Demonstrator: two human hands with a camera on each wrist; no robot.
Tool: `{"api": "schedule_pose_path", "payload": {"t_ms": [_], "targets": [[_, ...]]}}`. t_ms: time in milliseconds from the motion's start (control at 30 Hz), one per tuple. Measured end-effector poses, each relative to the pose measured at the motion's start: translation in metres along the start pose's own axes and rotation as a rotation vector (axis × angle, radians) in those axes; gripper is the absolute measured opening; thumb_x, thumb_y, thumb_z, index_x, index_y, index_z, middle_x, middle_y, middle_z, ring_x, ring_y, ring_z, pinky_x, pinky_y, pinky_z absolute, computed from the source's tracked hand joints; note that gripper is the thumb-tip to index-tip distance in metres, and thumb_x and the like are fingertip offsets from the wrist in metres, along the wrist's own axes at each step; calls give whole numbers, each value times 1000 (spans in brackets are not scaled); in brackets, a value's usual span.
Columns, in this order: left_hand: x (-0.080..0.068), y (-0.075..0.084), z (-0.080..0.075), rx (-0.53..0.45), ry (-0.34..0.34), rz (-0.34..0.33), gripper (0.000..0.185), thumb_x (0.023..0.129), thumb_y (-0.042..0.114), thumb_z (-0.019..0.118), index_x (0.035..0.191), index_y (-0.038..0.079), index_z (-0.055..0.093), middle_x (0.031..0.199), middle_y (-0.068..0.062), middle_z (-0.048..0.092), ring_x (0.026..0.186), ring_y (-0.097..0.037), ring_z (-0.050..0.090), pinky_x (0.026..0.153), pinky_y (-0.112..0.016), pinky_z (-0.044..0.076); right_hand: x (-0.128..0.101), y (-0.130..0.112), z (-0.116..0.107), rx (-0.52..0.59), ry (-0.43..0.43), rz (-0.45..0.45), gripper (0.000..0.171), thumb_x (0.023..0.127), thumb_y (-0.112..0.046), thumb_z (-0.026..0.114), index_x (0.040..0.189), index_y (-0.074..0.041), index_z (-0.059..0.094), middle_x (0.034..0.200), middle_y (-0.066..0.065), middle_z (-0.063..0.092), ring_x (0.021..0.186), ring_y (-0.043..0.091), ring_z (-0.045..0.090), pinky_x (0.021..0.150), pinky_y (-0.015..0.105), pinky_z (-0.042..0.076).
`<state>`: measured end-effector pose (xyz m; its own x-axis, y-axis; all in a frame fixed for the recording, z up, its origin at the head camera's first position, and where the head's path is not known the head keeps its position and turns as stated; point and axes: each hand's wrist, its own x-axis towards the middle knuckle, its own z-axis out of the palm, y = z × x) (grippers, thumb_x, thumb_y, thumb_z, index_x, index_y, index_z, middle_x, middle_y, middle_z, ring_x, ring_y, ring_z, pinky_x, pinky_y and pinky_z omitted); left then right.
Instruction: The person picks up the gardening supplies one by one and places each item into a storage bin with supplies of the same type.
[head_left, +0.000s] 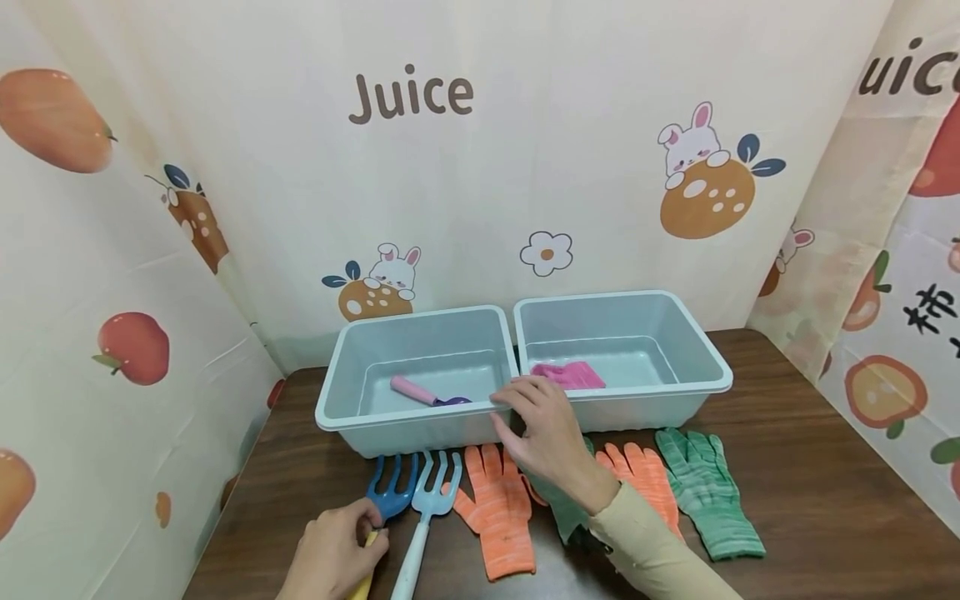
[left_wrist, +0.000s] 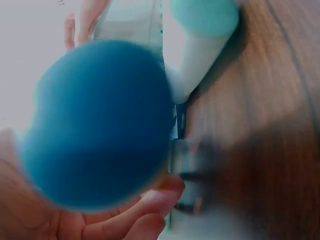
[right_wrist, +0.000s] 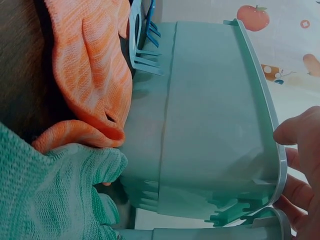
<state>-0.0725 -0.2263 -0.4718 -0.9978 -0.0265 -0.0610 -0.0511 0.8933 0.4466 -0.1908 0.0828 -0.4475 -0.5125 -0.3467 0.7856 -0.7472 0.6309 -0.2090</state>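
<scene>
My left hand (head_left: 352,542) grips the yellow handle of a blue hand rake (head_left: 392,492) lying on the wooden table in front of the left bin (head_left: 405,417). In the left wrist view the rake head (left_wrist: 100,125) is a blurred blue mass above my fingers (left_wrist: 135,210). My right hand (head_left: 525,404) rests with relaxed fingers over the right end of the left bin's rim and holds nothing; its fingers (right_wrist: 300,130) show beside the bin wall (right_wrist: 210,125). A pink-handled trowel (head_left: 420,390) lies inside that bin.
The right bin (head_left: 645,393) holds a pink glove (head_left: 570,375). A light blue rake (head_left: 433,493), two orange gloves (head_left: 498,508) (head_left: 645,475) and two green gloves (head_left: 708,492) (head_left: 562,508) lie along the front. Printed curtains close in three sides.
</scene>
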Motion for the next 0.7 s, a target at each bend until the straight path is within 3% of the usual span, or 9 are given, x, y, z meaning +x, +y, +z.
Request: {"api": "schedule_pose_path", "payload": {"t_ms": [333, 467, 700], "targets": [[0, -2, -14, -80, -41, -65, 11, 89, 23, 81, 88, 24, 70, 75, 10, 62, 67, -10, 52, 67, -29, 43, 0, 1, 0, -7, -13, 3, 21, 86, -18, 87, 105, -13, 80, 104, 3, 79, 108, 29, 68, 96, 50, 55], [0, -4, -19, -119, -70, -87, 11, 89, 22, 81, 91, 23, 71, 79, 9, 63, 67, -12, 52, 65, -27, 42, 0, 1, 1, -2, -16, 13, 20, 87, -17, 85, 105, -13, 80, 104, 3, 79, 108, 29, 68, 97, 50, 55], [-1, -8, -21, -208, -106, -36, 12, 90, 22, 82, 95, 21, 71, 82, 7, 63, 61, -10, 49, 58, -24, 41, 0, 1, 2, 10, -1, 14, 16, 88, -14, 84, 104, -12, 80, 103, 3, 79, 107, 29, 68, 96, 50, 55]]}}
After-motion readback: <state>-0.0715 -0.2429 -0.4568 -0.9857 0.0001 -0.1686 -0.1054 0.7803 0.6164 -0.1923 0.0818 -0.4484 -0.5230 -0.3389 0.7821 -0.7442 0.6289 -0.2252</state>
